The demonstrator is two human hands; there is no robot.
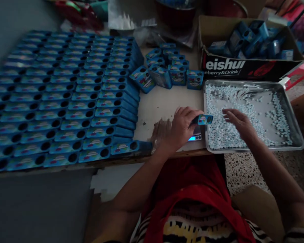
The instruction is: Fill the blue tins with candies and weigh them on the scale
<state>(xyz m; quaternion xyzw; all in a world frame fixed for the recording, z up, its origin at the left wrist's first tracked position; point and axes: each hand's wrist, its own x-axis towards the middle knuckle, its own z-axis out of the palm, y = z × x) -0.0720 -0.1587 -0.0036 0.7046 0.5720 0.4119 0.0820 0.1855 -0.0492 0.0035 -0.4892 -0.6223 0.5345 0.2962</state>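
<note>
My left hand (183, 125) grips a small blue candy box (205, 119) whose top, with a dark round hole, faces up at the near-left rim of the tray. Below that hand sits a small digital scale (196, 137) with a lit blue display, partly hidden. My right hand (236, 120) hovers over the metal tray (268, 148), fingers stretched out and apart. Small white and pale-blue candies (223, 135) lie spread in the tray, thickest on the left. I see nothing in the right hand.
Many blue boxes (86, 98) stand in tight rows on the left. Several more boxes (177, 75) stand loosely at the table's back. A cardboard carton (250, 69) of jumbled blue boxes sits behind the tray. The table's front edge (126, 161) runs before me.
</note>
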